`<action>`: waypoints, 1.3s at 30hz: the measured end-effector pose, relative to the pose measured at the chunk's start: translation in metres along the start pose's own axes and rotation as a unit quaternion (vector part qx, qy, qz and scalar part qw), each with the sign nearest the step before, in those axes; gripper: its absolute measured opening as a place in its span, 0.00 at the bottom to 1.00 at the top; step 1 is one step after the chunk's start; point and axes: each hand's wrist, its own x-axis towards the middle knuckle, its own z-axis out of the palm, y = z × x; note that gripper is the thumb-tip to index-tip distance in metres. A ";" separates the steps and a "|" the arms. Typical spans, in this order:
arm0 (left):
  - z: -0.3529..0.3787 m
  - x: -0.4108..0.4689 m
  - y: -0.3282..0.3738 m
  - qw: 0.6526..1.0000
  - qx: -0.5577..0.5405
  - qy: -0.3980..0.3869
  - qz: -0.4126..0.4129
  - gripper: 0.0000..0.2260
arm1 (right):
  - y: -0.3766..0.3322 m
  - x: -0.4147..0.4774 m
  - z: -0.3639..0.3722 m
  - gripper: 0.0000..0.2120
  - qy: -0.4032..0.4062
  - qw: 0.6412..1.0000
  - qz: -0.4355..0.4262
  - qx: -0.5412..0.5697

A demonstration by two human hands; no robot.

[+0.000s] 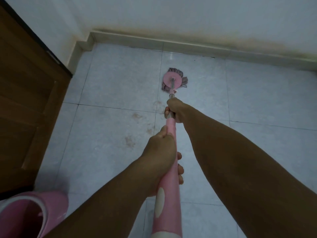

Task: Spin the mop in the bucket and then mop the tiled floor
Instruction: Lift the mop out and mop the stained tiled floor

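Note:
The mop head (172, 80), a pink disc with brownish strands, lies flat on the pale tiled floor (257, 103) a little short of the far skirting. Its pink and metal handle (169, 177) runs back toward me. My right hand (174, 109) grips the metal part of the handle further down, close to the head. Nearer to me, my left hand (163, 157) is wrapped round the pink grip. The pink bucket (32, 213) stands at the bottom left, beside my left forearm, partly cut off by the frame edge.
A brown wooden door (25, 100) fills the left side. A white wall with a stained skirting board (188, 43) closes the far end. Brownish dirt marks (133, 127) dot the tiles left of the handle.

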 end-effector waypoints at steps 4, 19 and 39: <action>0.000 -0.027 -0.017 1.000 0.008 -0.002 -0.028 0.16 | 0.019 -0.029 0.001 0.13 -0.012 0.999 0.021 -0.024; -0.108 -0.224 -0.216 0.989 0.132 0.052 -0.037 0.18 | 0.264 -0.235 0.084 0.24 -0.020 0.999 0.040 -0.022; -0.075 -0.092 -0.088 0.995 0.096 -0.016 -0.023 0.18 | 0.119 -0.098 0.047 0.22 0.006 0.996 -0.005 0.083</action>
